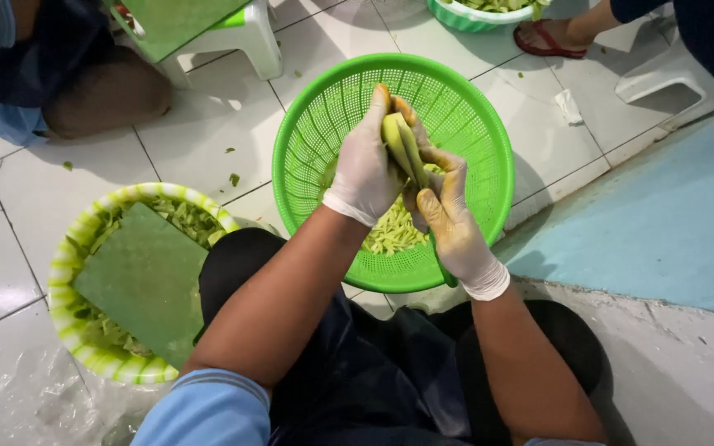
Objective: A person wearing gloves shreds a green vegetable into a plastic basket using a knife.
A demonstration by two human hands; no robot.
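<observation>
Both my hands wear pale gloves and meet over a green plastic colander [473, 116]. My left hand [367, 169] is shut on a long green fruit [401, 142], held upright. My right hand [449, 219] presses against the fruit's lower side and grips a tool with a green handle [446, 272]; its blade is hidden. Pale green shreds [394, 233] lie in the colander beneath my hands.
A striped green-and-white bowl [64, 272] of green peels with a green board [146, 281] on top stands at my left. A white stool [241, 37] and a seated person [59, 74] are at the back left. Another person's sandalled foot [549, 40] and a basket [464, 16] are at the back right.
</observation>
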